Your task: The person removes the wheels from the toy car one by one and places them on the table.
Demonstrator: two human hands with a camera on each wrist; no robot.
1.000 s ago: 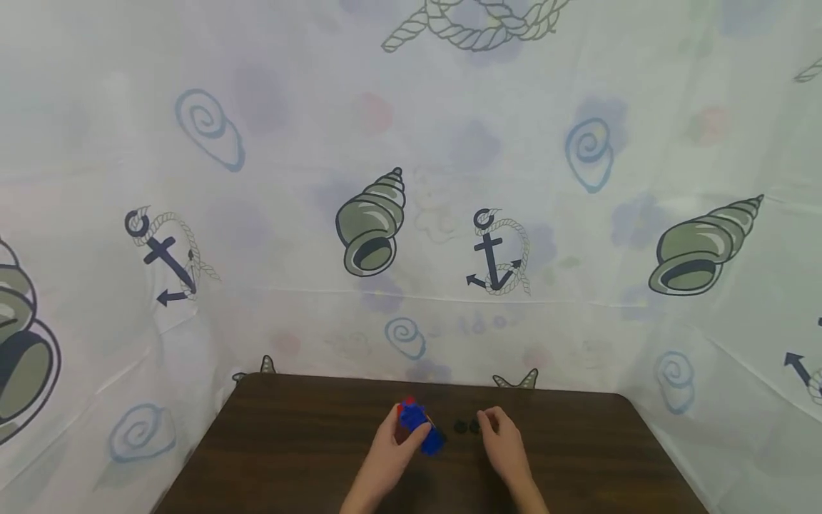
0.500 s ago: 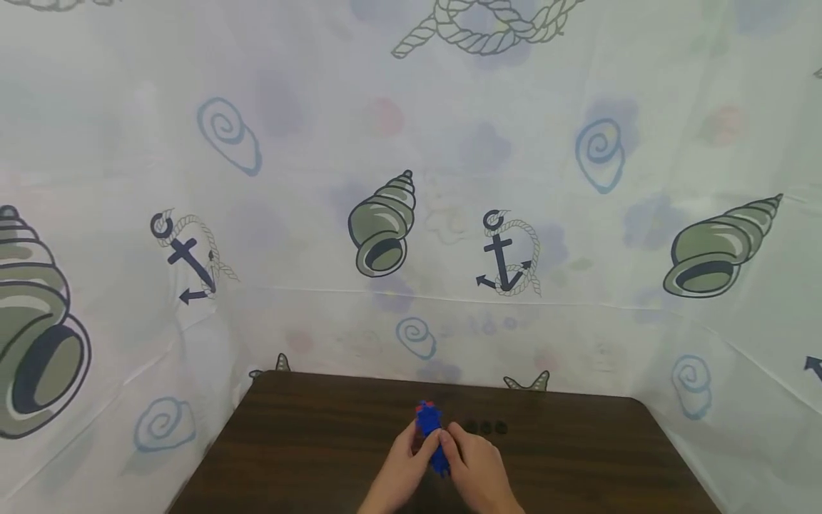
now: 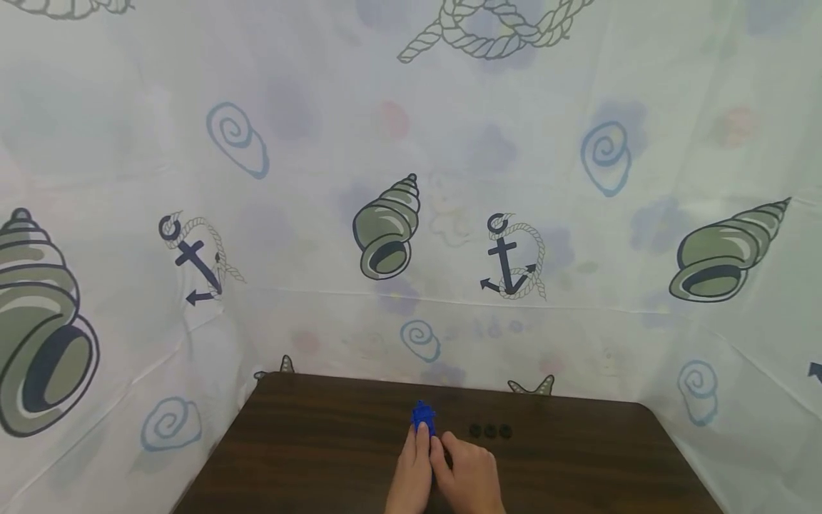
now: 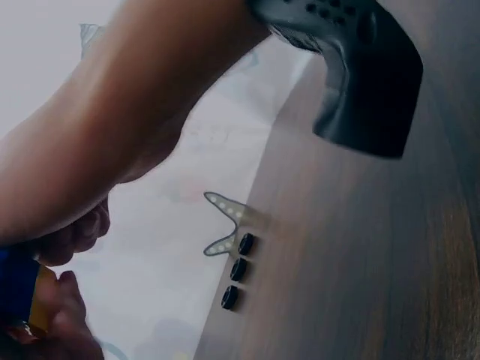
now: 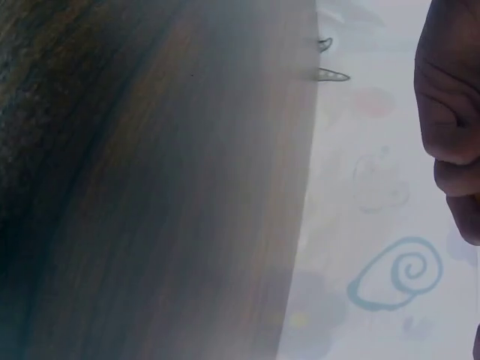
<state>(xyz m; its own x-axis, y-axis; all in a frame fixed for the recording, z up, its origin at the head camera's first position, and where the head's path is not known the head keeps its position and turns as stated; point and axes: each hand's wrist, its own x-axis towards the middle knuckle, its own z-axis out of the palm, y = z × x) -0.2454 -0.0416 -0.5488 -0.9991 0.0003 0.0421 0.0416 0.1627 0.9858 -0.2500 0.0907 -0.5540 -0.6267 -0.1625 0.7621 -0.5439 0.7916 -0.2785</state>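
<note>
A blue plastic toy with a knobbly end [image 3: 423, 412] is held over the dark table near its middle. My left hand [image 3: 411, 475] grips it, with fingers lying along its top. Close beside, my right hand [image 3: 470, 472] has its fingers curled at the toy's near end, which the hands hide. In the left wrist view, a blue and yellow part of the toy [image 4: 16, 289] shows among fingers at the left edge. Curled fingers of the right hand [image 5: 454, 127] appear at the right edge of the right wrist view; no toy is seen there.
Three small black discs, like toy wheels [image 3: 491, 431], lie in a row right of the hands. The dark wooden table [image 3: 308, 442] ends at a white cloth [image 3: 308, 235] printed with shells and anchors. A black wrist strap [image 4: 367, 82] shows in the left wrist view.
The right hand has left the black discs and come to the toy beside the left hand. The toy has turned from slanted to pointing away, and its red part is out of sight.
</note>
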